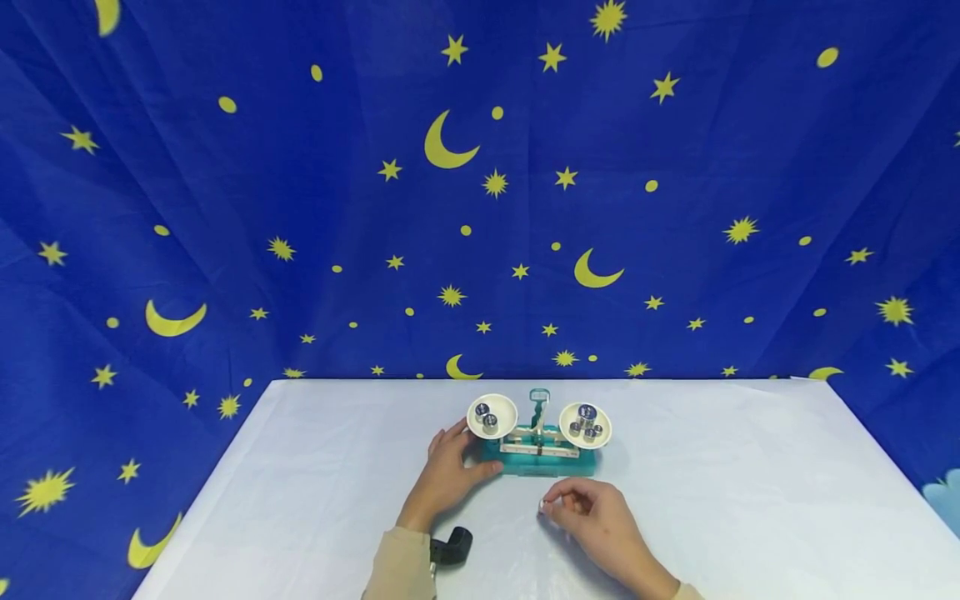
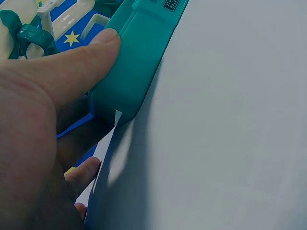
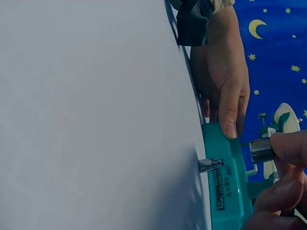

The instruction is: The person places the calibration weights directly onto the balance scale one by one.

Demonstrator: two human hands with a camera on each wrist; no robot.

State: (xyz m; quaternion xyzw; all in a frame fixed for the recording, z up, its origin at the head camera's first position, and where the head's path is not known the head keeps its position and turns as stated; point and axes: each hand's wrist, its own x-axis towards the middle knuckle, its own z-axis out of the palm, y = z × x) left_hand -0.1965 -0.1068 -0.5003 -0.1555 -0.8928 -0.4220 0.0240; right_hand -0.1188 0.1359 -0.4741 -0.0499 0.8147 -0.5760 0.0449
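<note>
A teal balance scale [image 1: 517, 468] with two white pans stands on the table. My left hand [image 1: 447, 473] holds the left end of its base, thumb [image 2: 103, 48] on top and the other fingers at the end and partly hidden. The left pan [image 1: 506, 406] carries two metal weights [image 1: 490, 423]; several weights [image 1: 587, 414] sit in the right pan [image 1: 604, 433]. In front of the base, my right hand [image 1: 600, 525] pinches a small shiny cylindrical weight [image 3: 261, 150] between thumb and finger. Another small metal weight [image 3: 205, 165] stands near the base's front edge in the right wrist view.
The white table [image 1: 750, 500] runs back to a blue cloth [image 1: 675, 133] with yellow stars and moons. A black device [image 1: 452, 547] is beside the left sleeve [image 1: 403, 562], seemingly worn at the wrist.
</note>
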